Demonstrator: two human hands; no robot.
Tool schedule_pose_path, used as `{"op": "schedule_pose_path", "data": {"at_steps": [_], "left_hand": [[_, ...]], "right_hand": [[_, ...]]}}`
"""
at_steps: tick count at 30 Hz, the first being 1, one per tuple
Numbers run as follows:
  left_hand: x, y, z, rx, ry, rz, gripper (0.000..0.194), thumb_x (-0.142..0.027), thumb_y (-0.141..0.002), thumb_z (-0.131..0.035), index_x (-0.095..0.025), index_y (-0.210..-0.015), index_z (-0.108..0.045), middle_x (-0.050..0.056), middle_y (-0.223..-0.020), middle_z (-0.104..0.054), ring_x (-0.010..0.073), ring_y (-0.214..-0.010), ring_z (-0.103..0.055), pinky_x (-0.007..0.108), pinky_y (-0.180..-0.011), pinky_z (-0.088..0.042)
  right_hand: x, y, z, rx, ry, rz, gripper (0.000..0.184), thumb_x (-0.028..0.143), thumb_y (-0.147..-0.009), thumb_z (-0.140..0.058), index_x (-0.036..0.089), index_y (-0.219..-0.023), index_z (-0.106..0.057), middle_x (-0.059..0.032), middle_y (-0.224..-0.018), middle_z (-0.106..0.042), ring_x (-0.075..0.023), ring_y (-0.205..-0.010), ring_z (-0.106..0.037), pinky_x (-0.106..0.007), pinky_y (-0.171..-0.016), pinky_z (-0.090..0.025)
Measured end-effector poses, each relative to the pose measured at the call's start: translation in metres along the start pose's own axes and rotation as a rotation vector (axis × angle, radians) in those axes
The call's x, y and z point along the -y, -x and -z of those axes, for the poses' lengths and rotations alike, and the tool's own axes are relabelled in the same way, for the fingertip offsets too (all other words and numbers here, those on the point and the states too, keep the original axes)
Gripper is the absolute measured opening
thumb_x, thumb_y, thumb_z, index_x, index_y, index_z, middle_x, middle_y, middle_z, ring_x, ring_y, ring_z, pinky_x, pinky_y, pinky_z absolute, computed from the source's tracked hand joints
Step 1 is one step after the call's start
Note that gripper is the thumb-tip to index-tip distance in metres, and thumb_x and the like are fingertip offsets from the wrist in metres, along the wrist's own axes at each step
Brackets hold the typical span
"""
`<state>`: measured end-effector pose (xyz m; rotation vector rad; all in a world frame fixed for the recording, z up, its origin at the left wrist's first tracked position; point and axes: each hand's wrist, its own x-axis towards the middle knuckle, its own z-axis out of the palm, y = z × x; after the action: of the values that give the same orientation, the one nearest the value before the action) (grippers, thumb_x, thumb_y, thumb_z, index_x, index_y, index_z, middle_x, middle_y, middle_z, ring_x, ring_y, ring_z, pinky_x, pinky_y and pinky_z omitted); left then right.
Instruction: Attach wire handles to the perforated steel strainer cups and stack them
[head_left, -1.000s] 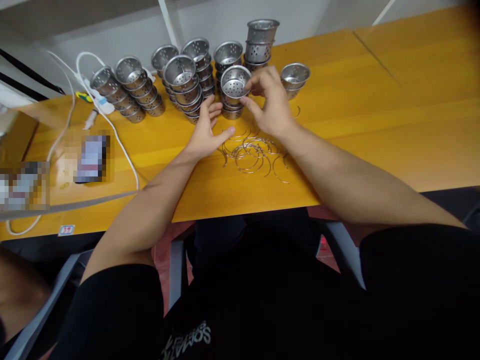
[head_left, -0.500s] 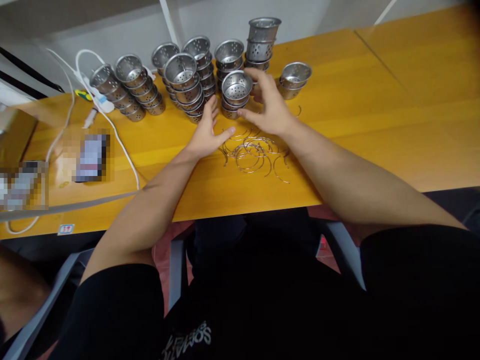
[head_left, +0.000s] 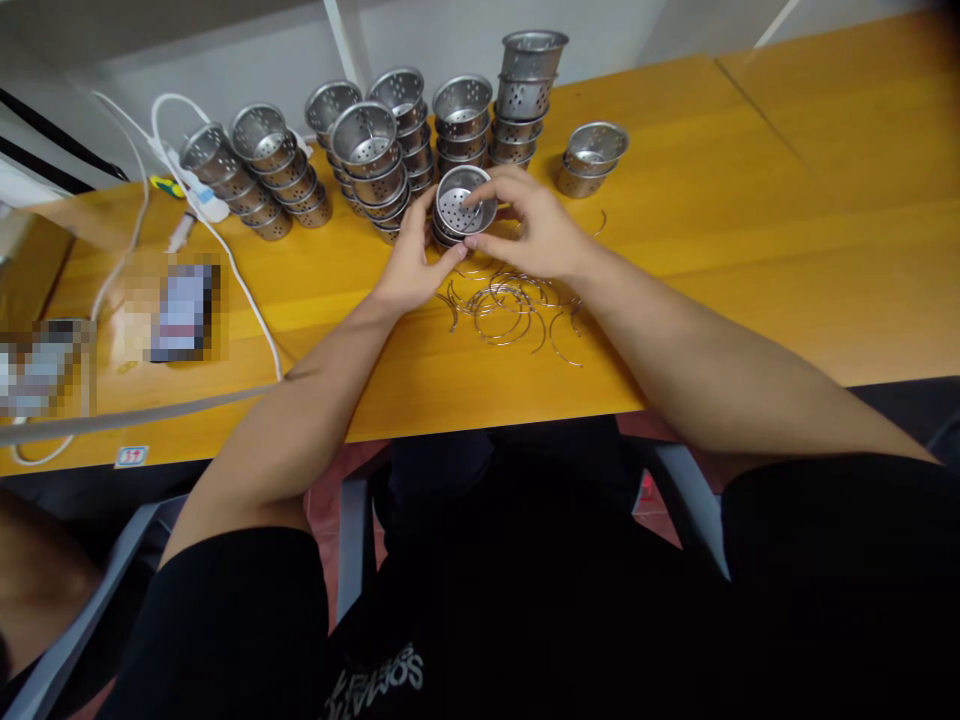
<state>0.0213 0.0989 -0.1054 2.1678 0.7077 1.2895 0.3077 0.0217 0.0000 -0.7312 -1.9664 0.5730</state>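
Observation:
A short stack of perforated metal strainer cups [head_left: 454, 207] stands upright on the yellow table, between my two hands. My left hand [head_left: 412, 262] curves around the left side, its thumb at the front near the base. From the right, my right hand [head_left: 534, 228] grips the top cup's rim, one finger reaching inside and the thumb outside at the front. Just in front of the stack lies a loose heap of thin curved wires [head_left: 501, 315], partly overlapping. The lower cups are partly hidden by my fingers.
Several taller stacks of the same cups [head_left: 367, 140] line the back, the tallest stack [head_left: 529, 80] behind my right hand. A small pair of cups [head_left: 592, 160] stands to the right. At left are a pixelated phone [head_left: 184, 312], a white cable [head_left: 244, 285] and a power strip [head_left: 206, 200].
The short stack has come toward me, away from the row behind. My left hand has closed around its side, and a right finger has moved inside the top cup.

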Motion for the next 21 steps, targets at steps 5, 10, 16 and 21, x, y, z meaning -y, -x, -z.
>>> {"op": "schedule_pose_path", "data": {"at_steps": [5, 10, 16, 21], "left_hand": [[-0.001, -0.003, -0.001, 0.06, -0.029, 0.024, 0.118, -0.094, -0.117, -0.086, -0.032, -0.203, -0.034, 0.023, -0.196, -0.058, 0.0461, -0.19, -0.056, 0.07, -0.165, -0.04], [0.006, -0.003, 0.0, 0.071, -0.009, 0.02, 0.111, -0.099, -0.122, -0.075, -0.032, -0.2, -0.034, 0.021, -0.189, -0.063, 0.0434, -0.185, -0.063, 0.067, -0.161, -0.043], [0.003, -0.002, 0.003, 0.086, -0.016, -0.054, 0.103, -0.098, -0.122, -0.074, -0.033, -0.194, -0.037, 0.019, -0.183, -0.067, 0.0417, -0.178, -0.07, 0.064, -0.155, -0.053], [-0.005, -0.002, 0.003, 0.054, -0.068, -0.078, 0.097, -0.094, -0.125, -0.072, -0.034, -0.194, -0.04, 0.018, -0.183, -0.068, 0.0425, -0.18, -0.069, 0.066, -0.157, -0.051]], "right_hand": [[0.009, 0.0, -0.004, 0.007, 0.007, -0.008, 0.068, 0.102, -0.093, -0.1, 0.046, -0.132, -0.096, -0.0121, -0.16, -0.084, -0.0512, -0.154, -0.072, -0.075, -0.129, -0.072], [0.011, -0.002, -0.005, -0.007, 0.018, -0.01, 0.07, 0.111, -0.097, -0.09, 0.045, -0.122, -0.096, -0.0128, -0.148, -0.085, -0.0513, -0.144, -0.076, -0.079, -0.132, -0.069], [0.016, -0.005, -0.002, -0.007, 0.03, -0.018, 0.072, 0.113, -0.092, -0.092, 0.043, -0.107, -0.09, -0.0136, -0.138, -0.085, -0.0546, -0.143, -0.075, -0.084, -0.137, -0.065], [0.023, -0.005, 0.002, 0.01, 0.04, -0.012, 0.071, 0.113, -0.092, -0.092, 0.044, -0.109, -0.091, -0.0146, -0.14, -0.084, -0.0563, -0.145, -0.074, -0.087, -0.138, -0.062]]}}
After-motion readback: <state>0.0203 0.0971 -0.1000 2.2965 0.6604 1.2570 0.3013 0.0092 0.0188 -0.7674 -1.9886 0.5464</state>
